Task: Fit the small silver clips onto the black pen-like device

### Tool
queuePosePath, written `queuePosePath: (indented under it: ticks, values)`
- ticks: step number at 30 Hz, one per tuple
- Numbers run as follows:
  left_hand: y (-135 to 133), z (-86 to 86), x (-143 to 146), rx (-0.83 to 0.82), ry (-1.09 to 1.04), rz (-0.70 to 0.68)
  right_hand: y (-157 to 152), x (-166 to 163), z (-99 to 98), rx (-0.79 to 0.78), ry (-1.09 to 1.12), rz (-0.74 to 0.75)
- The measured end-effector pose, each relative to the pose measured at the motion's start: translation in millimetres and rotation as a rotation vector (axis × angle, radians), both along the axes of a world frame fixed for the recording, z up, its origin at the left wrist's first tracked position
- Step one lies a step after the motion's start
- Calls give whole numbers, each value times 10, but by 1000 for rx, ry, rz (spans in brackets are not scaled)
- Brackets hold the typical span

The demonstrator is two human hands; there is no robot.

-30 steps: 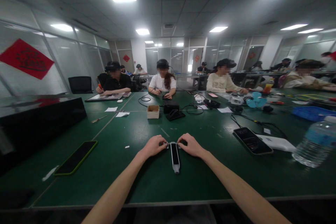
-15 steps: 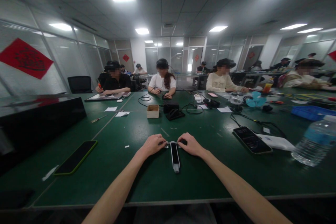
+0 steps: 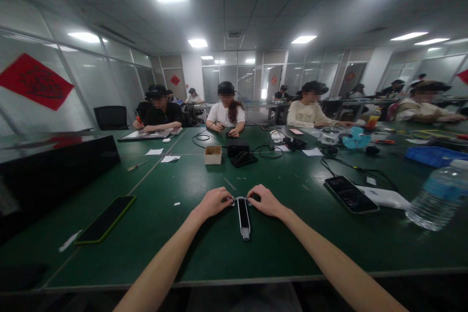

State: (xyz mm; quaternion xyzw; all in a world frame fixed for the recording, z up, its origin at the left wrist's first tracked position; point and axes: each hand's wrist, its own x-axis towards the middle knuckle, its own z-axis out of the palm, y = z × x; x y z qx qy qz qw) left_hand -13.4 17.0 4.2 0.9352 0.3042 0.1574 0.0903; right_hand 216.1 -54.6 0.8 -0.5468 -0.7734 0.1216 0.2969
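On the green table [image 3: 278, 253], between my two hands, lies a slim, long device [image 3: 243, 219] with a white frame, a black face and a narrower near end. Small pale parts stick out at both sides of its far end. The fingers of my left hand [image 3: 215, 203] are pinched on the pale part at the left side. At the right side, my right hand [image 3: 266, 201] pinches the matching part, with thumb and index finger forming a loop. The fingertips partly hide both small parts, so their kind is unclear.
A green-edged phone [image 3: 106, 219] lies left. To the right are a dark phone [image 3: 351, 195], a white power bank [image 3: 385, 198] and a water bottle [image 3: 437, 197]. Ahead stand a small open box [image 3: 212, 156] and a black stand [image 3: 239, 151]. Several people sit across the table.
Both my hands and the device stay almost in place. At the far right, a seated person's arm has shifted slightly.
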Motion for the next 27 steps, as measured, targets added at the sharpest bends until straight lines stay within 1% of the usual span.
queuePosePath:
  ticks: [6, 13, 19, 23, 27]
  values:
    - [-11, 22, 5, -48, -23, 8, 0, 8, -2, -42, 8, -14]
    - [-12, 26, 23, -112, -76, 39, 6, 18, -9, -53, 11, -8]
    - [6, 3, 21, -89, -103, 32, 10, 15, -15, -59, 21, -1]
    - [19, -4, 15, -86, -68, 28, -10, 2, 23, -82, 19, -13]
    - [21, -10, 12, -54, -41, 10, -34, -21, 65, -41, 1, -9]
